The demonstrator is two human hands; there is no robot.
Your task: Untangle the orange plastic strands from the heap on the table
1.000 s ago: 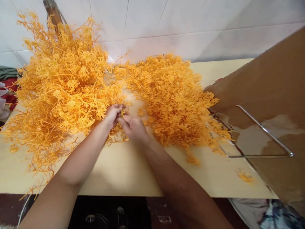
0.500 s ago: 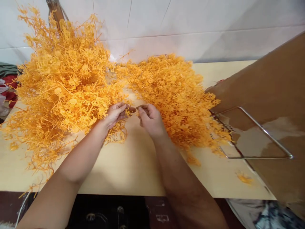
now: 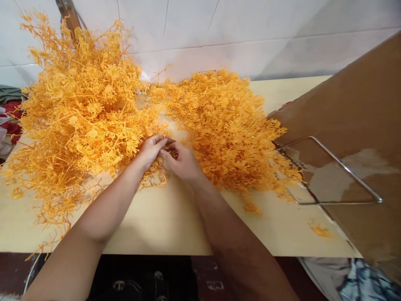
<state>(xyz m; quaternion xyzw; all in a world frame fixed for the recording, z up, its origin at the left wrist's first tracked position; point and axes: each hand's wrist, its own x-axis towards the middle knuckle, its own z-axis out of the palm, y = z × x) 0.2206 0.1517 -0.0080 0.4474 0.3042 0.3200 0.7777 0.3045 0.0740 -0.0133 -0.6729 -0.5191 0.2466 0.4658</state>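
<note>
Fingers of the left hand (image 3: 150, 149) and the right hand (image 3: 183, 161) are pressed together, tip against tip, pinching a small orange sprig (image 3: 171, 147) over the table (image 3: 163, 221), between the two orange heaps (image 3: 78, 113).

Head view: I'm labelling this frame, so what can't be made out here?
- Whatever the left hand and right hand pinch: hidden by the fingertips, so each grip's contents are unclear.
- Brown cardboard box: cut off by the right edge.
- Wooden post: mostly buried behind the left orange sprig pile.
</note>
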